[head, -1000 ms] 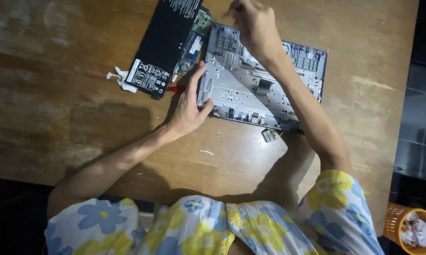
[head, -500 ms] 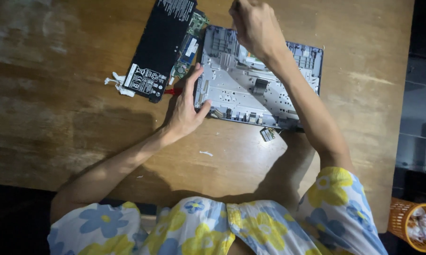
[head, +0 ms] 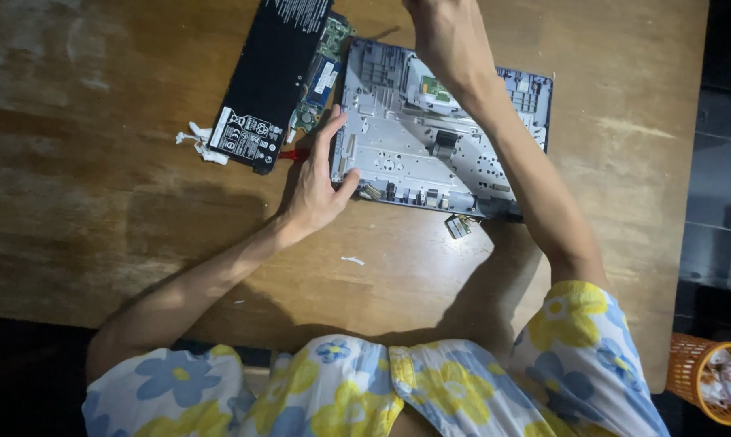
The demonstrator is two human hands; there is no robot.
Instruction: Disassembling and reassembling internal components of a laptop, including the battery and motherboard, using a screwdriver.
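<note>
Opened laptop chassis (head: 430, 154): grey, lying at the far edge of the wooden table (head: 98, 162), black battery pack (head: 272, 77) just beside it. Left hand (head: 317, 190): fingers spread, flat against the chassis's left edge. Right hand (head: 442, 36): over the chassis's far side, finger state cannot be told.

A single head-worn camera looks almost straight down on the wooden counter (head: 98, 162) from well above, near enough to cut its far edge. The counter's near edge crosses the lower frame; its right edge and dark floor beyond show.
</note>
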